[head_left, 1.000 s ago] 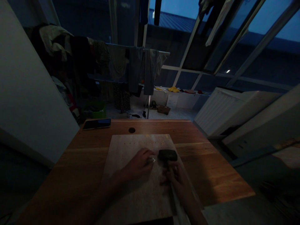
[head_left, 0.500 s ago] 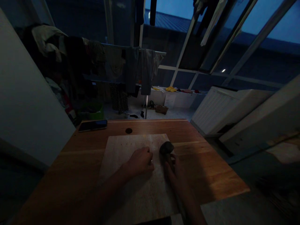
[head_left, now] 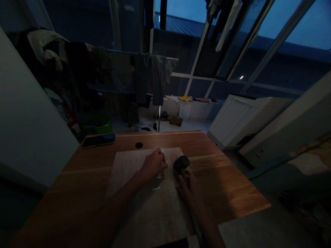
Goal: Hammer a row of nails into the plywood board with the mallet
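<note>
A pale wooden board [head_left: 152, 210] lies on the table, with a row of small dark marks [head_left: 136, 159] along its far edge. My left hand [head_left: 154, 164] is over the far part of the board, fingers pinched together; a faint thin glint at the fingertips looks like a nail. Several loose thin, shiny nails [head_left: 156, 188] lie on the board just below that hand. My right hand [head_left: 190, 187] is closed round the handle of a hammer [head_left: 181, 162]. The hammer's dark, thick head is raised toward the board's far right corner.
The brown wooden table [head_left: 224, 182] carries a phone [head_left: 98, 140] at its far left and has a round dark hole [head_left: 139, 145]. A black object [head_left: 176, 244] shows at the near edge. Beyond hang clothes [head_left: 158, 79] on a rack; a white appliance [head_left: 240, 117] stands right.
My left hand has moved up the board toward the row of marks, uncovering the loose nails. My right hand keeps hold of the hammer. The view has shifted slightly.
</note>
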Motion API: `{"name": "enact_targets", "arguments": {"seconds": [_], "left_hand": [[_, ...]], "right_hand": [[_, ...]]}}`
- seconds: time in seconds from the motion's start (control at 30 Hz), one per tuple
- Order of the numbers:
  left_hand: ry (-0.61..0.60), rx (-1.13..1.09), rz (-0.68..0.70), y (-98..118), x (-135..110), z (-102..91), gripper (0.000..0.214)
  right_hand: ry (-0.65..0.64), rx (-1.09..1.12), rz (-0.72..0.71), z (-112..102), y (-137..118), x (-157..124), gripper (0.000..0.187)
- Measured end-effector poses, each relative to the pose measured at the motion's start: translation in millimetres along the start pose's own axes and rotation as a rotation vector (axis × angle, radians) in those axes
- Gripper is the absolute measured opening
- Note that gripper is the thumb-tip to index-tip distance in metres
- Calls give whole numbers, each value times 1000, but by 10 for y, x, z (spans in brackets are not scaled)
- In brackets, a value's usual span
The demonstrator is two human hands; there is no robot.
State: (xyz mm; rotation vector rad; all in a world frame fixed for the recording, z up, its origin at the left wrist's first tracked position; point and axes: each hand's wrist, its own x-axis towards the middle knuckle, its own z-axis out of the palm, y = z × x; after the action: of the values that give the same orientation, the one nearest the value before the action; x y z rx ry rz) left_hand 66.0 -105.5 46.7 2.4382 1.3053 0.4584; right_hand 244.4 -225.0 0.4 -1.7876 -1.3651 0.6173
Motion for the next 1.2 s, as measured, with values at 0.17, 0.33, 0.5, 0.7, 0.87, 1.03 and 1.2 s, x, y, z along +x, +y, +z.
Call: {"name": "enact_targets", "arguments": {"seconds": [0.17, 0.33, 0.5, 0.7, 0.87, 1.03, 1.2], "left_hand": [[139, -192, 33, -166, 308, 140, 3], [54, -273, 18, -175, 509, 346, 5], [84, -313, 22, -237, 579, 498, 11], [101, -354, 123, -297, 554, 546, 10], [116, -305, 151, -263, 538, 528, 12], [116, -288, 174, -185, 502, 526, 14], [113, -319, 156, -133, 512, 561, 17]], "right_hand": [[36, -9, -21, 5, -28, -16, 47], [58, 8, -16, 8, 9, -14, 48], [72, 47, 61, 6, 95, 1, 49], [56, 19, 74, 2, 151, 7, 55], [37, 22, 82, 4, 142, -12, 57], [44, 71, 122, -3, 93, -17, 59], [7, 212, 149, -66, 39, 1, 47]]}}
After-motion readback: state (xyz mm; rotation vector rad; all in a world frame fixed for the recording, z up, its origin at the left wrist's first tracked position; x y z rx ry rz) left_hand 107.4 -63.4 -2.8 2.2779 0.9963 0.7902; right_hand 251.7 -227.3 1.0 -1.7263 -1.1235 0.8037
